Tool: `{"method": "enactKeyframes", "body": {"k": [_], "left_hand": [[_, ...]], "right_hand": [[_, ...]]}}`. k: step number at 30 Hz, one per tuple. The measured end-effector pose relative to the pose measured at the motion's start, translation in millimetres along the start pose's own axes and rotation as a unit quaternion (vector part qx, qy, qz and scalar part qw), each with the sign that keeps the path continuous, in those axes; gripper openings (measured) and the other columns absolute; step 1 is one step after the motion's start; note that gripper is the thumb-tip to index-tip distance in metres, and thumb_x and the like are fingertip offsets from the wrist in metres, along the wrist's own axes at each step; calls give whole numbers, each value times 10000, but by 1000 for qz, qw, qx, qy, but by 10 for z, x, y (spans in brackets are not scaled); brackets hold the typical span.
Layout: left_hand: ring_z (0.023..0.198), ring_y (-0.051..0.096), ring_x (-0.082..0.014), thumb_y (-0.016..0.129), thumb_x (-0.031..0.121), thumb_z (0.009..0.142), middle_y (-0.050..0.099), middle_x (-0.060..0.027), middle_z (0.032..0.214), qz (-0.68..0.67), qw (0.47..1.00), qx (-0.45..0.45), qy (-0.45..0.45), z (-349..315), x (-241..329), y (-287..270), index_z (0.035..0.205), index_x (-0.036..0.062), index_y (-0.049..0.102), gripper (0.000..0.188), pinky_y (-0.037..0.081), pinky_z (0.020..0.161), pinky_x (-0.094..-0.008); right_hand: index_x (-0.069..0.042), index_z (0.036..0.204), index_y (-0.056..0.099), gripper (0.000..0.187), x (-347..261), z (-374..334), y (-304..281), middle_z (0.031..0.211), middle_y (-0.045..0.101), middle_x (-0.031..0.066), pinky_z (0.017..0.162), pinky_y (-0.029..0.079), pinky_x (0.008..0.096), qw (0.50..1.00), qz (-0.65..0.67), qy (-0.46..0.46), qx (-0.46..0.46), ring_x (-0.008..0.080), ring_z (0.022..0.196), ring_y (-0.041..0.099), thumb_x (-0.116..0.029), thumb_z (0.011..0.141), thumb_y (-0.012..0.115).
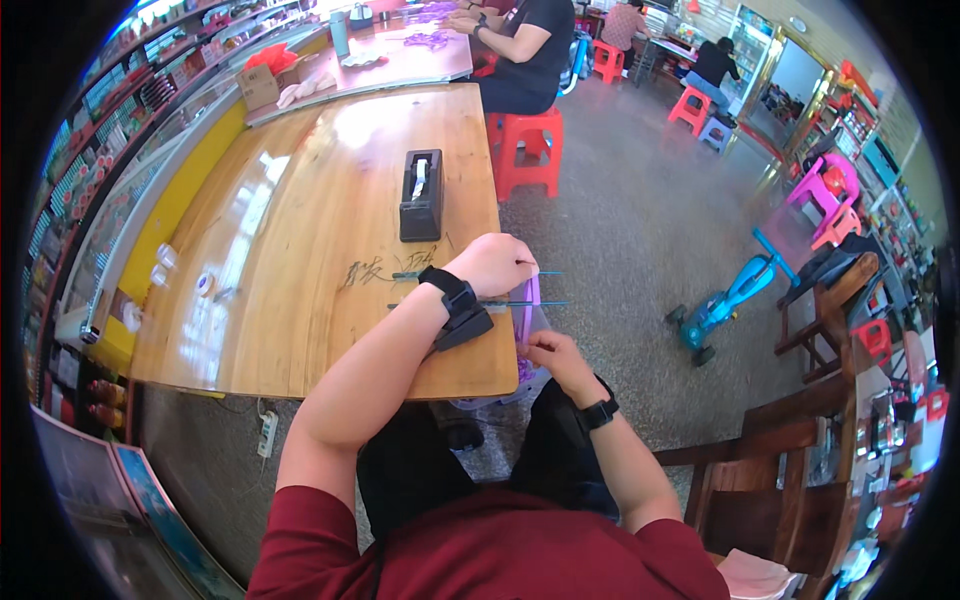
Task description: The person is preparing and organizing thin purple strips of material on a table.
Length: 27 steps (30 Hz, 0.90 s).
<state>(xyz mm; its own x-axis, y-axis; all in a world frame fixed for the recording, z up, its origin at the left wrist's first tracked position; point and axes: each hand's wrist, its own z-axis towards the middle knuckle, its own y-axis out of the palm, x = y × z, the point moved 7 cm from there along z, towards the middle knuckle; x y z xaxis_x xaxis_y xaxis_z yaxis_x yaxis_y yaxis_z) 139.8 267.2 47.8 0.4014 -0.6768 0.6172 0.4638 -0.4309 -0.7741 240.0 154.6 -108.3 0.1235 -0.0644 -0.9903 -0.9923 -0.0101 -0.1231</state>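
Observation:
A narrow purple ribbon (530, 305) runs between my two hands just off the right edge of the wooden table (300, 250). My left hand (492, 262) is closed at the ribbon's upper end, its fingertips partly hidden. Lower down, my right hand (562, 360) pinches the ribbon between thumb and fingers. Two thin dark rods (545, 303) jut past the table edge beside the ribbon, one near my left hand and one a little nearer me. More purple ribbon (525, 372) lies bunched in a pale container below the edge, largely hidden.
A black tape dispenser (424, 225) stands on the table. Small white rolls (206, 284) lie at the left. Beyond, a person in black sits by a red stool (530, 160) at a second table. A blue child's scooter (735, 295) and wooden chairs (780, 510) stand to the right.

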Motion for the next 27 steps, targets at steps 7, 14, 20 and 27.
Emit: {"method": "enactKeyframes", "body": {"k": [7,14,20,27], "left_hand": [[941,633,-338,566,236,870,684,-166,945,-4,1000,-7,-7,-26,-19,-7,940,46,719,253,495,856,-399],[948,634,-334,566,228,879,682,-163,964,-7,1000,-8,-16,-10,-42,4,946,40,716,250,493,863,-398],[864,648,-341,585,228,882,677,-182,892,-6,1000,8,-7,-22,-17,-11,961,33,701,241,510,800,-386],[951,633,-341,561,228,879,683,-170,959,4,1000,-11,-16,-14,-24,21,958,42,716,254,494,863,-401]], "right_hand": [[8,960,694,153,-116,-689,158,959,629,29,782,450,232,998,8,-19,-55,95,860,572,-78,835,711],[-43,1028,713,196,-428,-1025,53,920,582,-5,672,418,205,997,3,-77,-16,62,764,526,-51,833,709],[-47,1051,714,228,-551,-1045,108,894,561,-10,649,402,201,997,16,-68,-42,55,740,505,-55,823,714],[-38,1029,716,212,-727,-1059,134,889,588,4,661,416,217,996,7,-80,-43,72,759,529,-47,818,713]]}}
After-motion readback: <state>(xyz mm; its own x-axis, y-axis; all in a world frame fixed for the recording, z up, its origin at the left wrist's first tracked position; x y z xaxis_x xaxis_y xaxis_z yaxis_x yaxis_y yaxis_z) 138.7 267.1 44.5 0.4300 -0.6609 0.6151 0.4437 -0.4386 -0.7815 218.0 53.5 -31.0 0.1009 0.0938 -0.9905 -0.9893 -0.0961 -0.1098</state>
